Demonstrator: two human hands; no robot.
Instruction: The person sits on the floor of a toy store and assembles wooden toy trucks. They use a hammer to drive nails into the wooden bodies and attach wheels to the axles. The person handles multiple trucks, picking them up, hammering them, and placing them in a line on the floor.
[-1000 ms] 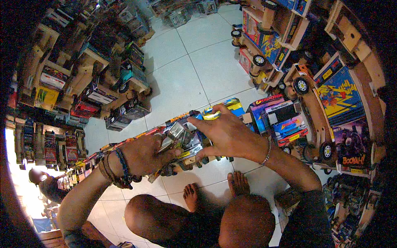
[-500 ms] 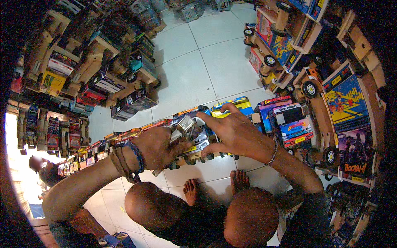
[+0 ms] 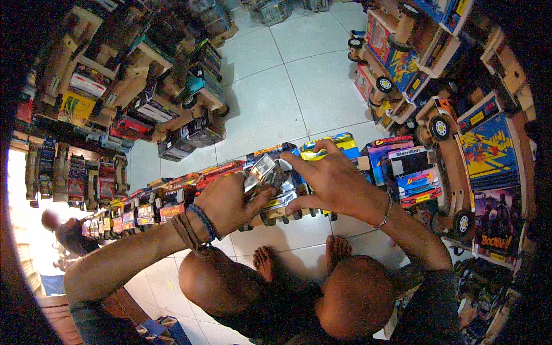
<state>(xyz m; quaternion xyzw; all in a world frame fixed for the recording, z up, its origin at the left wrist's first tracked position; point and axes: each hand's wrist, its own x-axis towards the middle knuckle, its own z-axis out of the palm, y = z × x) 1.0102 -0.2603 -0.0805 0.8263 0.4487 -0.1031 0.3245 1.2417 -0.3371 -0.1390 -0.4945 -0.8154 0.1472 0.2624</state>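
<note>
My left hand [image 3: 223, 201] is closed on a shiny, silvery, clear-looking piece [image 3: 263, 171], whose exact kind I cannot make out. It sits over the cab of a white and silver toy truck [image 3: 283, 198] in a long row. My right hand [image 3: 340, 183] curves around the truck's right side, thumb and fingers spread apart with nothing visible between them; whether its fingertips touch the truck is unclear. Right of that truck stands a blue and yellow toy truck [image 3: 338, 148], partly behind my right hand. Farther right is a blue and purple toy truck [image 3: 411, 175].
The row of toy trucks [image 3: 146, 210] runs far to the left. Stacked wooden toy trucks stand at the left [image 3: 192, 135] and right [image 3: 486, 149]. White floor tiles [image 3: 282, 98] lie beyond the row. My bare feet [image 3: 338, 248] are close behind it. A person [image 3: 75, 233] is at the far left.
The whole view has shifted slightly. My left hand and the silvery piece sit a little farther right over the truck. My right hand keeps its spread, curved shape.
</note>
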